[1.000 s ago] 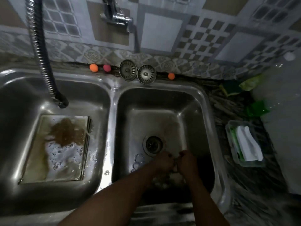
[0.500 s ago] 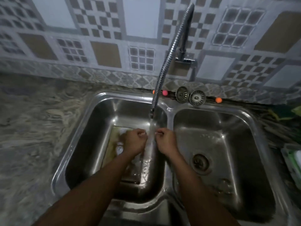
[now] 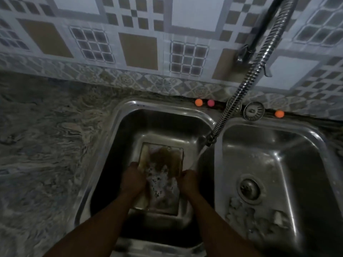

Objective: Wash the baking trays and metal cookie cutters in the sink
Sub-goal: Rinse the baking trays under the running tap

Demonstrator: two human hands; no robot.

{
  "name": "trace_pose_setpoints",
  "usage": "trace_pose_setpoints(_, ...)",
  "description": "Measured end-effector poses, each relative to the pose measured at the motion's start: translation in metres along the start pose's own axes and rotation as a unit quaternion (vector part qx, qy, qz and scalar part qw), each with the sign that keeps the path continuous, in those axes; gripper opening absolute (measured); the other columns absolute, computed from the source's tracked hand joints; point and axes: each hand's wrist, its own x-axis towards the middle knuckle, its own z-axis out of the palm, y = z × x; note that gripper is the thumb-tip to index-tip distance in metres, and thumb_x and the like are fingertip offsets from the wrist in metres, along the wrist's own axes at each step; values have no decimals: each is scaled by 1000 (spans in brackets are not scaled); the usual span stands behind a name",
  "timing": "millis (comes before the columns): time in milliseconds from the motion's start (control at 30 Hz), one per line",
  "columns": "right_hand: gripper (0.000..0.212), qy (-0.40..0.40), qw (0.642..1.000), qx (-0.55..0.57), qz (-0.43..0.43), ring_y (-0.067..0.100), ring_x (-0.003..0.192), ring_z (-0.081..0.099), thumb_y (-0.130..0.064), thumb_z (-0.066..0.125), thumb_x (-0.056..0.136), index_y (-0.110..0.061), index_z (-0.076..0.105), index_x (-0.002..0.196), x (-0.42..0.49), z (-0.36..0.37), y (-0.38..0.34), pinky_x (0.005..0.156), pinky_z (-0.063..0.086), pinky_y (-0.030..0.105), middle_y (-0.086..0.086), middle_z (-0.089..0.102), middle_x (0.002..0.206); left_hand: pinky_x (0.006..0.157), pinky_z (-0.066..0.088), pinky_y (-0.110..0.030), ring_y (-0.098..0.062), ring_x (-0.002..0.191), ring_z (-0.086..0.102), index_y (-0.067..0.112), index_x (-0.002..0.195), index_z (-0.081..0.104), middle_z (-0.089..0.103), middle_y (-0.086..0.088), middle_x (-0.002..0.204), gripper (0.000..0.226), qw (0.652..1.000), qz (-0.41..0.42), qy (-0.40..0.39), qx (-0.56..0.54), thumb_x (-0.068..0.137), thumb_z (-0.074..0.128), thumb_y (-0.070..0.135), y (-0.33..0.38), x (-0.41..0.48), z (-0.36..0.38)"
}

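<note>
At the baking tray's [image 3: 163,156] side edges sit left hand [image 3: 132,179] and right hand [image 3: 188,182].

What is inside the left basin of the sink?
A dirty, foamy baking tray lies there, the left hand and right hand at its sides. Whatever lies under the tray is hidden.

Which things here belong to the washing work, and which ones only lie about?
In use:
- baking tray, foamy, in the left basin
- flexible faucet hose, with running water
- left hand and right hand, at the tray's sides

Lying about, on the back ledge:
- sink strainer
- pink ball
- left orange ball
- right orange ball
</note>
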Motion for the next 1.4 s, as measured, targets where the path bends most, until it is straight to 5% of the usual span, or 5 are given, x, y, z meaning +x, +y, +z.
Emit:
trace_pose_setpoints(333,8,50,999,-4,-21,16,72,63,-15,66,82,-11,60,80,-16,-9,-2,56,52,26,3,64,80,74,43,-27,-27,101,65,18,119,64,67,-7,114,33,999,-38,28,24,87,65,26,15,-10,-8)
trace_pose_setpoints(600,12,196,967,115,-112,8,67,54,-18,65,86,-16,53,91,-69,-81,-34,53,36,15,-8,57,76,60,40,-25,-23,83,62,11,107,54,59,4,83,14,980,55,107,-156,93,55,10,65,-18,-10)
trace_pose_setpoints(800,11,255,945,121,-166,11,76,63,-20,55,93,-22,65,97,-86,-117,-34,67,47,24,-7,67,83,74,49,-37,-34,89,64,17,110,56,67,-13,95,20,971,140,119,-154,99,46,29,105,-15,-7)
trace_pose_setpoints(1033,30,251,953,107,-134,18,63,59,-33,47,100,-16,60,80,-90,-143,-22,55,36,26,-1,61,68,83,51,-33,-25,98,65,24,121,65,73,-5,104,32,960,206,86,-167,99,48,40,141,-22,-18)
trace_pose_setpoints(1400,39,284,942,106,-146,20,72,64,-23,47,99,-27,47,137,-95,-140,-9,66,51,32,-1,68,86,94,36,-24,-29,129,50,19,148,40,52,-8,144,47,973,190,-35,-126,102,50,22,145,-36,-8)
